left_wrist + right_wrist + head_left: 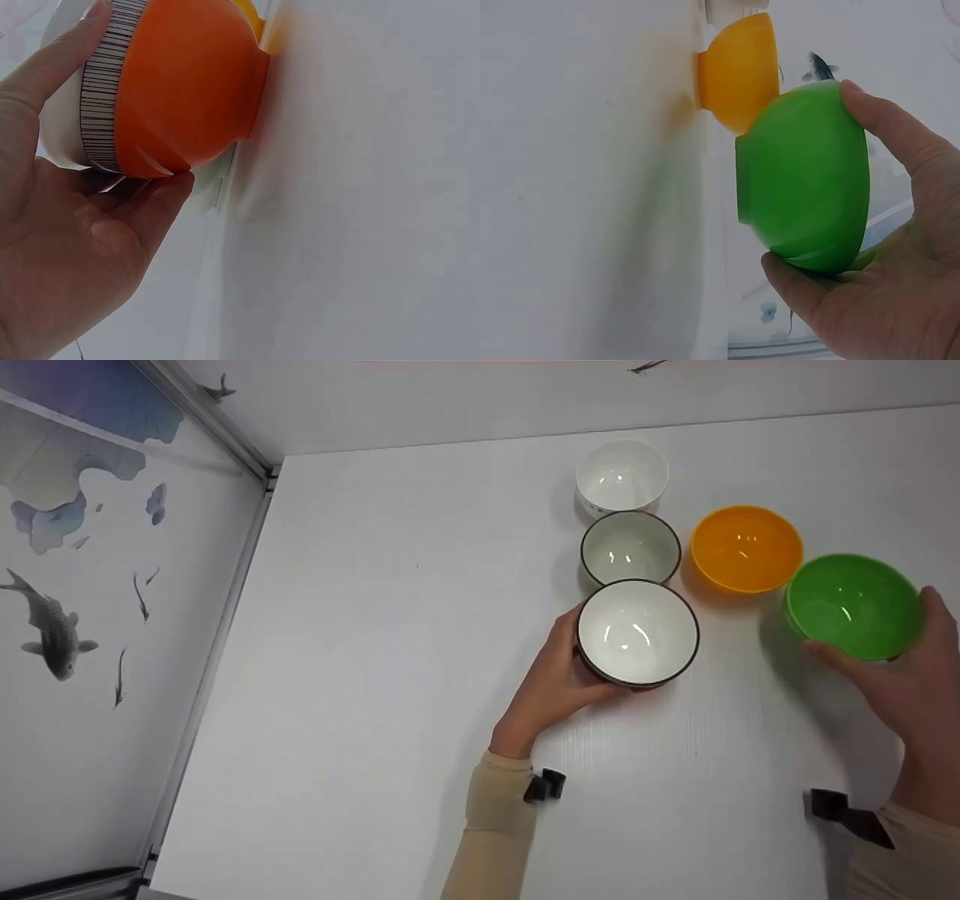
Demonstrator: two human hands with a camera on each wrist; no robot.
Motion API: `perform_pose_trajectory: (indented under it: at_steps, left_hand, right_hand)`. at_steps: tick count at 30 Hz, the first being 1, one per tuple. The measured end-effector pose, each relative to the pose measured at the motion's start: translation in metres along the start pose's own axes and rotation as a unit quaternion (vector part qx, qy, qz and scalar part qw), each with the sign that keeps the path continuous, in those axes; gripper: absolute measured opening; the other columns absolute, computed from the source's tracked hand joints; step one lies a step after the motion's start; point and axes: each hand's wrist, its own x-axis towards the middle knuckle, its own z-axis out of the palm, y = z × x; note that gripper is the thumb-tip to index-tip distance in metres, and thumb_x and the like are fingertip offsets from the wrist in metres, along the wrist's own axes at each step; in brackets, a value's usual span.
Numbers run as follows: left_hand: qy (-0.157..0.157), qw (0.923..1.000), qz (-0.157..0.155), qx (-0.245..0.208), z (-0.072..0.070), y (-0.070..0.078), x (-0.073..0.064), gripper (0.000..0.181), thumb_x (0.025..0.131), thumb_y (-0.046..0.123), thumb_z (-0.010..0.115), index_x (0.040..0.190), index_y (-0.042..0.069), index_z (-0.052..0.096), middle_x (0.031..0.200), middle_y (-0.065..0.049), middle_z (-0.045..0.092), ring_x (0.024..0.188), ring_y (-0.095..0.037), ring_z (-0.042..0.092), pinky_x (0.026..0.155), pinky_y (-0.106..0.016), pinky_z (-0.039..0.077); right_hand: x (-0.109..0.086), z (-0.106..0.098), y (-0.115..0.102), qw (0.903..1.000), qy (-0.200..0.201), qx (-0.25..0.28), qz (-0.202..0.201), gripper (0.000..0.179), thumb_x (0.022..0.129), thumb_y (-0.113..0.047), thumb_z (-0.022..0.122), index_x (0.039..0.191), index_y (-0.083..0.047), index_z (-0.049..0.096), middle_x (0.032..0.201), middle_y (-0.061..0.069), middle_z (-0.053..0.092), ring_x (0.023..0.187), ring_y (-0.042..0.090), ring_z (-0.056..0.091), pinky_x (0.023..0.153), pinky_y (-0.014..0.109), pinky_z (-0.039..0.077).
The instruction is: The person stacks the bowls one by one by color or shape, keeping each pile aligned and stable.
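Note:
My left hand [551, 671] grips a bowl [637, 631] with a white inside and dark rim, thumb and fingers around its side. In the left wrist view its outside shows orange [187, 82] under a black-striped white band [109, 90], with a whitish part above. Its foot is close over the table. My right hand [911, 682] holds a green bowl [855, 607] between thumb and fingers, upright. In the right wrist view the green bowl's foot stands off the table surface. It overlaps the side of a yellow-orange bowl [746, 550].
A pale grey-green bowl [630, 547] with a dark rim stands just behind the left-hand bowl. Behind that is a white bowl [622, 476]. The white table [360, 660] ends at a back wall [450, 401] and a left panel [112, 735] with fish pictures.

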Motion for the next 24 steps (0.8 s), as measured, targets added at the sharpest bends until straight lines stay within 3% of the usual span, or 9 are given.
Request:
perform_pose_trajectory:
  at_steps: [12,20,24]
  left_hand:
    - [0.001,1.0000,0.001,-0.004,0.000,0.000,0.000,0.106,0.075,0.025,0.088,0.157,0.011,0.023,0.157,-0.005,0.035,0.145,-0.011,0.035,0.121,-0.025,0.031]
    - [0.000,1.0000,0.004,-0.003,0.000,-0.001,0.000,0.106,0.075,0.025,0.088,0.157,0.010,0.023,0.158,-0.006,0.035,0.146,-0.011,0.035,0.121,-0.025,0.031]
    - [0.002,0.9999,0.006,-0.009,0.000,-0.001,0.000,0.106,0.075,0.025,0.089,0.157,0.012,0.024,0.157,-0.004,0.035,0.145,-0.010,0.035,0.120,-0.025,0.032]
  right_hand:
    - [-0.008,0.002,-0.016,0.9999,0.006,0.008,-0.004,0.110,0.085,-0.032,0.076,0.161,-0.012,-0.002,0.168,0.017,0.005,0.151,0.044,0.018,0.123,0.055,0.023]
    - [-0.012,0.003,-0.019,0.9990,0.012,0.014,-0.042,0.108,0.082,-0.027,0.081,0.161,-0.018,0.008,0.166,0.014,0.016,0.146,0.036,0.028,0.122,0.045,0.031]
    - [-0.014,0.004,-0.020,0.9982,0.003,0.007,-0.059,0.109,0.081,-0.028,0.082,0.161,-0.018,0.009,0.166,0.014,0.017,0.146,0.041,0.028,0.122,0.049,0.029]
